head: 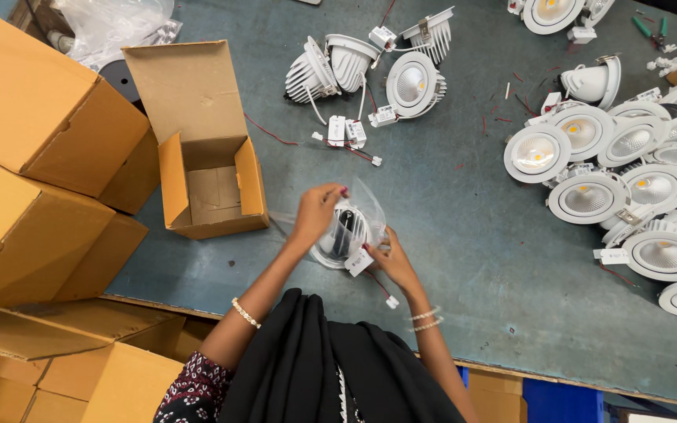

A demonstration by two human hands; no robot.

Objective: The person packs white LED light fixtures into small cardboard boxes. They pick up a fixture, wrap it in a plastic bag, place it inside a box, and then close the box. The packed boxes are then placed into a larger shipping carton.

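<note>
My left hand (315, 213) grips the upper edge of a clear plastic bag (366, 205). Inside the bag sits a white round downlight (344, 235) with a dark centre. My right hand (392, 258) holds the bag's lower right side, beside the light's small white driver box (359, 262) and its red wire, which trails to a white connector (392, 301) on the table. An open small cardboard box (205, 180) stands just left of my hands on the grey-green table (464, 235).
Larger closed cardboard boxes (33, 157) are stacked at the left. Three white downlights with drivers (370, 70) lie at the top centre. Several finished white downlights (628, 188) crowd the right side. Pliers (652, 30) lie at the top right. Crumpled plastic (111, 23) sits at the top left.
</note>
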